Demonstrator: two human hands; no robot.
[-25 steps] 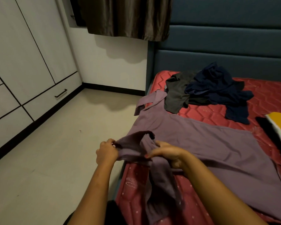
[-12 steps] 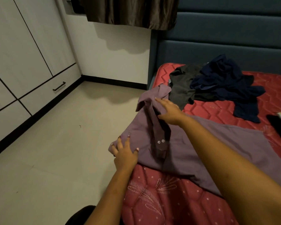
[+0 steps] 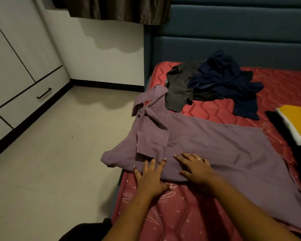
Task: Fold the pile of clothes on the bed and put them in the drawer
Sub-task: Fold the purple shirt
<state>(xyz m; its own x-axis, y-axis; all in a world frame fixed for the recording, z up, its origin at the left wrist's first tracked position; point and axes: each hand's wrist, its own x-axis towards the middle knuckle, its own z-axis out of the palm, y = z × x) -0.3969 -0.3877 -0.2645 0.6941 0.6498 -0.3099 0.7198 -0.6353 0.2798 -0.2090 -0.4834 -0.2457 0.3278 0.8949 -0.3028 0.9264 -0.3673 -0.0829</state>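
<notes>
At the near left edge of the bed (image 3: 278, 84), the purple garment (image 3: 215, 146) lies spread flat, one sleeve folded across its body and a corner hanging past the mattress edge. The left hand (image 3: 150, 178) rests with straight, spread fingers on the near hem, its grip holding nothing; the right hand (image 3: 196, 168) presses flat on the cloth just beside it, grip equally slack. Farther up, a dark grey garment (image 3: 179, 89) and a navy garment (image 3: 222, 79) lie crumpled together. Across the floor, the drawer (image 3: 24, 101) sits closed

Garment (image 3: 207, 143) on bed (image 3: 189, 214), before pile (image 3: 215, 82)
</notes>
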